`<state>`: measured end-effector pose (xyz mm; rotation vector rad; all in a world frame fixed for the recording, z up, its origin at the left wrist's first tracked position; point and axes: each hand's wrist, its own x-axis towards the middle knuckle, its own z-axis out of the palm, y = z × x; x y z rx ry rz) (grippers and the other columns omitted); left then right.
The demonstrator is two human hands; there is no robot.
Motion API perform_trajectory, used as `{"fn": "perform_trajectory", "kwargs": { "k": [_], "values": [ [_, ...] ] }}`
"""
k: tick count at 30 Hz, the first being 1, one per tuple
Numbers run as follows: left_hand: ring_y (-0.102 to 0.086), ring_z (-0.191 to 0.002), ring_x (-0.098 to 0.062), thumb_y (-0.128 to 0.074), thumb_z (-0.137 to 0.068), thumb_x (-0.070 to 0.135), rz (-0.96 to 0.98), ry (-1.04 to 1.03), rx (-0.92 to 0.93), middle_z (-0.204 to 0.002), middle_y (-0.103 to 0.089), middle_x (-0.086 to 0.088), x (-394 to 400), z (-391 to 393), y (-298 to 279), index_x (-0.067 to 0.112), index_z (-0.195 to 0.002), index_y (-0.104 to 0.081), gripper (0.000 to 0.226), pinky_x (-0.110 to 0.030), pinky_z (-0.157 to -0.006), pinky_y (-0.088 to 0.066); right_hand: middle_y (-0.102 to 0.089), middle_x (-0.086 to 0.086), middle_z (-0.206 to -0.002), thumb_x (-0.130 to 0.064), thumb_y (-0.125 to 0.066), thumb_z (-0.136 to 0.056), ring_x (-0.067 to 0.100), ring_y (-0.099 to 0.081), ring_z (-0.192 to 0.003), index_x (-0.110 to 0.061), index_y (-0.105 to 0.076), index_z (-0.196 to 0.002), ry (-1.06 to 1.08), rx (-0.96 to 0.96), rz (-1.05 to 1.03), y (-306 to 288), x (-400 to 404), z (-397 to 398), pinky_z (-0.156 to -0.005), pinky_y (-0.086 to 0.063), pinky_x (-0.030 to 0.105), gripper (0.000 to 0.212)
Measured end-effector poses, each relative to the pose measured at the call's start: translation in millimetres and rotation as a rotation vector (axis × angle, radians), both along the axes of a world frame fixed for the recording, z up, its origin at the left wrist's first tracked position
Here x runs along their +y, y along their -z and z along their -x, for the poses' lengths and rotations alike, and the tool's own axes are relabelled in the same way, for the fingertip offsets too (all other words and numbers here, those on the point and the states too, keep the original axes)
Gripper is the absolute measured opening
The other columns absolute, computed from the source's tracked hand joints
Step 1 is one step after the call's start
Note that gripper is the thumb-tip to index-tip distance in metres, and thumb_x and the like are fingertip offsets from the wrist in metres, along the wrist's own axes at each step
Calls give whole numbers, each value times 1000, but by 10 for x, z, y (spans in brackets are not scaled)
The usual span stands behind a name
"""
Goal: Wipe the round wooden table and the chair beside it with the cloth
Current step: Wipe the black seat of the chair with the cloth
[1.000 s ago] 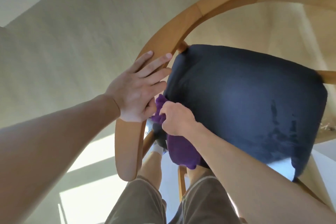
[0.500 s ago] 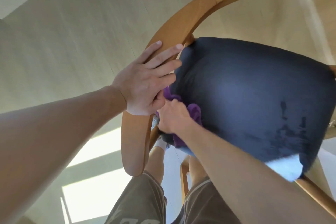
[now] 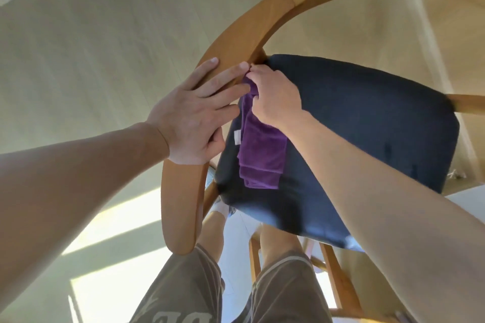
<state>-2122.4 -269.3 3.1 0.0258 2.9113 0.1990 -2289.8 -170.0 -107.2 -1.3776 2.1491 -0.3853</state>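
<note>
The chair has a curved wooden backrest rail (image 3: 252, 26) and a dark navy seat cushion (image 3: 367, 123). My left hand (image 3: 194, 118) lies flat on the rail, fingers spread, holding nothing. My right hand (image 3: 275, 97) grips the top of the purple cloth (image 3: 262, 155) at the seat's back corner, right beside the rail. The cloth trails down over the cushion's left side, and a white label shows at its edge. The round table is out of view.
Pale wood-look floor (image 3: 105, 34) surrounds the chair, with sunlit patches at the lower left. My legs in brown shorts (image 3: 199, 294) stand at the chair's near side. Wooden chair legs (image 3: 338, 278) show below the seat.
My right hand has moved with the cloth from the seat's near left edge up to the back corner by the rail. The cloth now lies stretched out over the cushion. My left hand stays on the rail.
</note>
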Motion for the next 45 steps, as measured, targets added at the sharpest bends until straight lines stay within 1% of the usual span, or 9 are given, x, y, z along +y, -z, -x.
{"fn": "perform_trajectory", "kwargs": {
  "k": [5, 13, 16, 20, 26, 32, 36, 39, 45],
  "values": [
    [-14, -159, -31, -40, -88, 34, 5, 1, 2, -150, -54, -10, 3, 9, 1, 16, -98, -75, 41, -55, -129, -4, -52, 0, -133, -22, -63, -94, 29, -54, -111, -19, -58, -128, -138, 100, -241, 119, -209, -153, -84, -50, 41, 34],
    [-18, -158, -32, -41, -86, 37, -5, -8, -6, -149, -55, -11, 18, 10, -27, 16, -99, -75, 42, -58, -128, -10, -63, 2, -121, -26, -58, -98, 26, -59, -114, -18, -65, -118, -781, 33, -461, -165, 156, -1252, -94, -49, 40, 23],
    [-16, -158, -31, -41, -88, 38, -10, -12, -3, -151, -54, -10, 8, 13, -26, 17, -103, -76, 43, -57, -128, -8, -61, 2, -100, -29, -69, -91, 26, -63, -103, -15, -64, -114, -614, 75, -317, -157, 29, -908, -79, -49, 36, 28],
    [-16, -159, -30, -41, -86, 35, -15, -9, 23, -151, -53, -10, -7, 0, -12, 16, -101, -75, 42, -55, -129, -6, -64, 5, -110, -21, -60, -94, 26, -60, -102, -14, -63, -114, -189, 170, -97, -84, -253, -165, -70, -43, 35, 21],
    [-18, -158, -30, -42, -87, 34, -35, -20, 30, -148, -57, -9, -4, 3, -11, 15, -99, -75, 40, -57, -128, -9, -51, 1, -125, -20, -65, -89, 28, -54, -101, -17, -58, -121, -161, 162, -208, 44, 53, -273, -74, -51, 40, 33],
    [-18, -158, -31, -38, -89, 38, -11, -16, 11, -147, -57, -9, 6, 3, -21, 18, -102, -74, 43, -56, -128, -8, -62, 2, -109, -23, -61, -87, 29, -62, -97, -17, -66, -112, -544, -10, -320, -273, 639, -815, -68, -48, 37, 27],
    [-19, -157, -31, -39, -88, 38, -5, -20, 32, -147, -58, -10, 4, 7, -4, 17, -102, -74, 43, -56, -128, -9, -64, -4, -90, -25, -55, -89, 23, -66, -85, -25, -68, -100, -135, -166, -341, -362, 569, -360, -65, -43, 32, 16],
    [-19, -158, -31, -43, -87, 35, -11, -17, 41, -147, -57, -10, -3, 4, 12, 16, -102, -73, 40, -55, -129, -6, -58, -1, -121, -19, -57, -86, 24, -60, -100, -25, -60, -122, 234, -32, -118, -272, 298, 224, -73, -44, 35, 37],
    [-18, -158, -30, -44, -86, 33, -20, -19, 56, -147, -57, -9, -13, -16, 20, 14, -102, -74, 39, -55, -129, -8, -8, 8, -165, -26, -70, -82, 46, -33, -137, -22, -23, -155, 130, 31, -470, -72, 136, -71, -96, -49, 54, 87]
  ]
}}
